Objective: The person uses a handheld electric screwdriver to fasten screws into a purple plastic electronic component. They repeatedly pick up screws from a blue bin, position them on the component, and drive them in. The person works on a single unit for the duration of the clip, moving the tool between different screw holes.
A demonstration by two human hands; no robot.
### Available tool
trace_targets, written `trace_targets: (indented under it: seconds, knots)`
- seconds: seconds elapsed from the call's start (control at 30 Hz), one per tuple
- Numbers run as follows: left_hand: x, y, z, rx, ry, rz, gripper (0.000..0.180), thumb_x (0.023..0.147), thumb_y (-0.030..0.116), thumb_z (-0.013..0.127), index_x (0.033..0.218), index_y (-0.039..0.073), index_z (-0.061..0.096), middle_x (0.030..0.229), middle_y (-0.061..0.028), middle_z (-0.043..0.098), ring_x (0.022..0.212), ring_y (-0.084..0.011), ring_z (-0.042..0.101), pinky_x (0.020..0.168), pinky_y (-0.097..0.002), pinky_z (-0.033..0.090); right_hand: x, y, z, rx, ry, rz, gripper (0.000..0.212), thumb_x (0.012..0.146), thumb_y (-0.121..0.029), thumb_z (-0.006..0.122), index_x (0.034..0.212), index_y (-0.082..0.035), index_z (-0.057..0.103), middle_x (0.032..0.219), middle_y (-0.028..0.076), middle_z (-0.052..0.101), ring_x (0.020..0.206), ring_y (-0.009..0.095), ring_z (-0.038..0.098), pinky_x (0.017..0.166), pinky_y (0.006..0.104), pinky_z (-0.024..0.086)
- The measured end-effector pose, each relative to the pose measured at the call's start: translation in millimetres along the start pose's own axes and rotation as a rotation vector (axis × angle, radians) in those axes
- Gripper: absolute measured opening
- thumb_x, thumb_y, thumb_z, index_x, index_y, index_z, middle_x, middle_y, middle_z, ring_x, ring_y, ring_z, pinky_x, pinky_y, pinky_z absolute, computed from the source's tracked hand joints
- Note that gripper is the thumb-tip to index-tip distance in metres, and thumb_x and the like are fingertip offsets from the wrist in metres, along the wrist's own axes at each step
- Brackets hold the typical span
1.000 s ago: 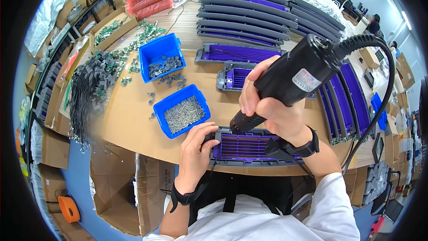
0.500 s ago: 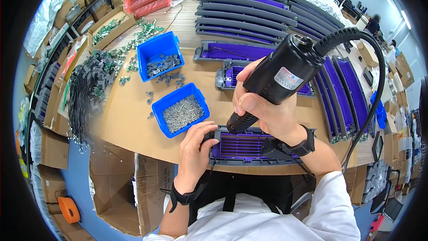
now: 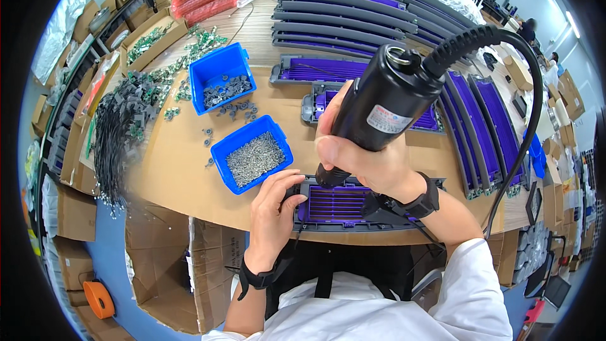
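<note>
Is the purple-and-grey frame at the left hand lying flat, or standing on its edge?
Lying flat: the frame rests on brown cardboard, purple grille facing up, left hand at one end.

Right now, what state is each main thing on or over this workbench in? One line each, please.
Right hand: closed around black power tool
Black power tool: tilted, nose down; tip contact hidden
Cord: attached to the tool, curved
Near panel: lying on cardboard sheet
Left hand: at near panel's left end
Near blue bin: open, holding small metal pieces
Far blue bin: open, part-filled with grey pieces
</note>
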State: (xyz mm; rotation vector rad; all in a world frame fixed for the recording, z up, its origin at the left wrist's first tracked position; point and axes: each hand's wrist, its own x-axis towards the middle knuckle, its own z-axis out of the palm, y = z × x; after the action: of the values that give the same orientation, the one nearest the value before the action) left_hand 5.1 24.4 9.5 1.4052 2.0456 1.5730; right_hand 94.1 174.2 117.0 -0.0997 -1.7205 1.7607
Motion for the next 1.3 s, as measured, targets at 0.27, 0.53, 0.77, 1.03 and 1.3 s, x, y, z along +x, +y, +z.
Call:
trace_targets:
  seconds: [0.27,0.53,0.77,1.03,1.3]
  knots:
    - [0.6,1.3,-1.0,-0.002,0.003,0.007,0.033,0.072,-0.006,0.068,0.104,0.002,0.062,0.108,-0.0129,0.063,0.101,-0.0315,0.06,0.084,-0.0367,0.049,-0.1,3.1,-10.9,0.196,-0.126,0.043,0.033,0.067,0.001,0.07,0.092,0.0,0.049,0.064,0.009,0.054,0.054,0.016,0.053,0.052,0.0281,0.043]
    - [0.2,0.5,-0.2,-0.024,0.001,-0.013,0.033,0.072,-0.006,0.069,0.103,0.002,0.062,0.109,-0.0134,0.063,0.102,-0.0316,0.06,0.084,-0.0368,0.049,-1.4,-8.4,-11.6,0.128,-0.111,0.053,0.037,0.067,-0.002,0.07,0.097,0.0,0.049,0.063,0.008,0.053,0.055,0.017,0.055,0.055,0.0295,0.045]
    - [2.2,4.4,-1.5,0.029,0.019,0.082,0.036,0.07,-0.01,0.067,0.103,0.004,0.064,0.115,-0.012,0.061,0.103,-0.0295,0.059,0.083,-0.0363,0.05,0.1,-13.8,-13.8,0.095,-0.058,-0.067,0.035,0.073,-0.013,0.069,0.099,-0.001,0.049,0.064,0.009,0.055,0.058,0.018,0.055,0.06,0.0317,0.046]
    - [-0.8,-0.3,1.2,-0.008,-0.002,0.112,0.041,0.068,-0.015,0.064,0.104,0.004,0.068,0.117,-0.0089,0.062,0.099,-0.027,0.059,0.081,-0.0339,0.05,0.8,-5.4,-7.7,0.242,-0.026,-0.136,0.035,0.08,-0.02,0.067,0.104,-0.003,0.049,0.067,0.009,0.056,0.061,0.019,0.055,0.063,0.0332,0.047]
    - [-0.3,0.4,0.1,0.064,0.007,0.174,0.043,0.067,-0.011,0.067,0.108,0.003,0.066,0.111,-0.009,0.064,0.097,-0.0288,0.058,0.082,-0.0364,0.049,-0.7,-1.8,-4.8,0.238,-0.051,-0.128,0.036,0.081,-0.021,0.069,0.105,-0.004,0.048,0.067,0.008,0.055,0.063,0.018,0.056,0.064,0.0329,0.046]
